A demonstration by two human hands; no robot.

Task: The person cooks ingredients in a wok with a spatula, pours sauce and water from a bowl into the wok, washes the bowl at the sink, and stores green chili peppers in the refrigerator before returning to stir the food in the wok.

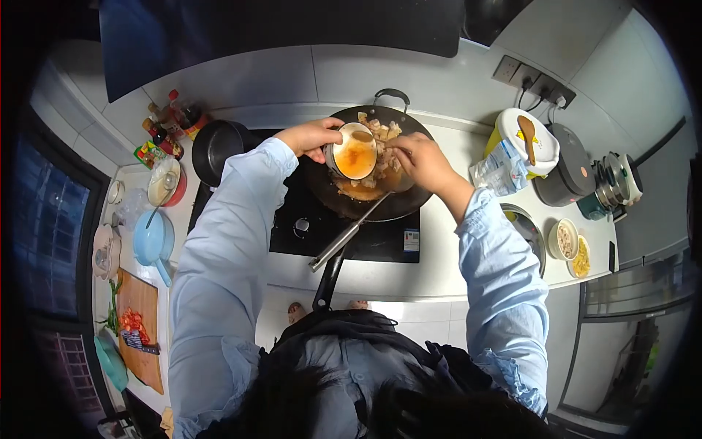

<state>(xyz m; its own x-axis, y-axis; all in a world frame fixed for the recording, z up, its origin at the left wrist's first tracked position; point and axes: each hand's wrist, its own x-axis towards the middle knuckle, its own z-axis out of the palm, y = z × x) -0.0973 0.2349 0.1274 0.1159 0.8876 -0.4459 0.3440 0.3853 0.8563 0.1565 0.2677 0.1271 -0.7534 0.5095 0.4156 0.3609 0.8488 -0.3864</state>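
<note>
My left hand (313, 137) grips a small bowl (354, 155) by its rim, tilted over the wok, with orange-brown liquid inside. At the bowl's right side is my right hand (420, 162), its fingers pinched together; what they hold, if anything, is hidden. Beneath both hands the black wok (409, 207) contains chunks of pale meat (382, 130) and brownish sauce. A metal spatula (344, 238) rests in the wok, its handle sticking out over the front edge toward me.
Left of the wok are a small black pan (218, 150), sauce bottles (189, 113), a blue pot (153, 238) and a cutting board (146, 358) with chopped red pieces and a knife. Right are a yellow-white container (537, 157), a rice cooker (567, 164) and two food bowls (564, 240).
</note>
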